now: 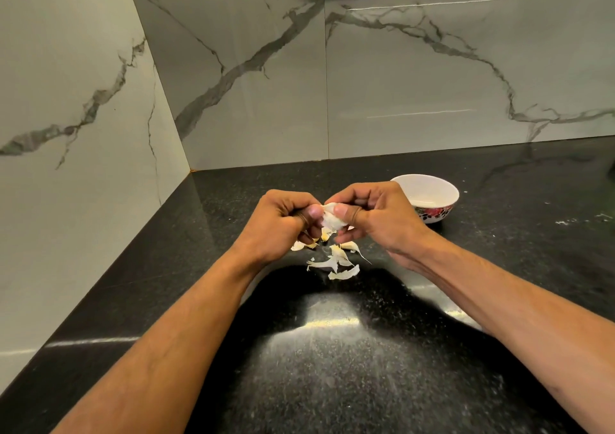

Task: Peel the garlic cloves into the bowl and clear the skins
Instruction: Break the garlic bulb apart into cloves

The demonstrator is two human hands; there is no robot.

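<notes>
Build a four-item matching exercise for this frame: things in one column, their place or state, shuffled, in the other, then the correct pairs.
Things:
1. garlic clove
2. bowl
3. loose skins
4. countertop

Places or states:
A. black speckled, shiny
B. pinched between the left hand and the right hand, above the counter
C. scattered on the counter below the hands
D. standing behind the right hand, white inside, red floral band outside

Pairs: 1-B, 2-D, 3-C, 4-A

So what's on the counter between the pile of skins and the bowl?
Only bare black counter shows between the skins and the bowl, though the right hand hides part; head view.
</notes>
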